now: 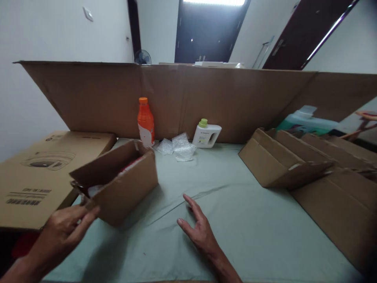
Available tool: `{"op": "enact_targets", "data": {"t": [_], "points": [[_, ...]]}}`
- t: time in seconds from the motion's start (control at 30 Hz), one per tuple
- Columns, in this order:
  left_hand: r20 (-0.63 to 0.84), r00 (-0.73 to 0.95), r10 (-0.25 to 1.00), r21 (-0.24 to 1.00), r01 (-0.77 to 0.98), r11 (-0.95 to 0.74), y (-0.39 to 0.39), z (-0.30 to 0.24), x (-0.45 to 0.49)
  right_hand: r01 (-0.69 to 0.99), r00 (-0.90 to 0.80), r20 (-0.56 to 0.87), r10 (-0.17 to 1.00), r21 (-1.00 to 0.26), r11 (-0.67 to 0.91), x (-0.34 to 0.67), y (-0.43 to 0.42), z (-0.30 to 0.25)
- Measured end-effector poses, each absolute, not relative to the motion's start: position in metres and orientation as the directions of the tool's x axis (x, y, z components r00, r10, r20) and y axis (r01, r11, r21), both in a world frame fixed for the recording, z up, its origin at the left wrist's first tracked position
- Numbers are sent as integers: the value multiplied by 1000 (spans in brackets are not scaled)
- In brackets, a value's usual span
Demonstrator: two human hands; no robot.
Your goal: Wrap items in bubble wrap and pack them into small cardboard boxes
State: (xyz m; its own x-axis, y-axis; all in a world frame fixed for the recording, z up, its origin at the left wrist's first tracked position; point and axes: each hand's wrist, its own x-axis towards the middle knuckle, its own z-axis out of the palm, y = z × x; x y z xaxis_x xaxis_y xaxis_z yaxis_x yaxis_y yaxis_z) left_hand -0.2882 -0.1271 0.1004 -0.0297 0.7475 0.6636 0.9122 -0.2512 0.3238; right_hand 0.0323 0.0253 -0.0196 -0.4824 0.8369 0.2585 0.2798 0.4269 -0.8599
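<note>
My left hand (69, 226) is closed on the near corner of an open cardboard box (129, 190), thumb outside its wall. The box sits at an angle on the left of the green cloth. Something red and something whitish show inside it, too covered by the walls to name. To the right of the box, my right hand (198, 228) is held over the cloth, thumb and fingers apart, holding nothing. Behind the box stands an orange bottle (145, 122) with an orange cap. Crumpled bubble wrap (183, 147) lies beside it, next to a white jug (207, 135) with a green cap.
A large flat carton (38, 173) with a printed drawing lies at the left. Several open cardboard boxes (273, 157) fill the right side, with a clear bottle of green liquid (306, 122) behind them. A tall cardboard panel (220, 98) closes off the back of the green cloth (250, 220).
</note>
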Motion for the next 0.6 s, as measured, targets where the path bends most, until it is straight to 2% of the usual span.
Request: {"op": "enact_targets", "data": {"t": [0.1,0.23,0.47,0.53,0.6], "points": [[628,39,777,374,861,-345,-121,97,-248,293,-493,187,850,-884,365,66,31,-8],[601,183,778,367,802,-472,-110,90,-220,308,-494,189,849,-875,374,103,39,7],[544,260,797,373,777,-508,-81,81,-229,346,-515,170,840,-855,385,123,43,1],[564,206,800,350,818,-457,-84,67,-237,376,-518,139,844,-850,370,132,42,-6],[643,39,765,368,860,-353,-94,43,-241,411,-544,59,837,-851,327,144,45,-12]]}}
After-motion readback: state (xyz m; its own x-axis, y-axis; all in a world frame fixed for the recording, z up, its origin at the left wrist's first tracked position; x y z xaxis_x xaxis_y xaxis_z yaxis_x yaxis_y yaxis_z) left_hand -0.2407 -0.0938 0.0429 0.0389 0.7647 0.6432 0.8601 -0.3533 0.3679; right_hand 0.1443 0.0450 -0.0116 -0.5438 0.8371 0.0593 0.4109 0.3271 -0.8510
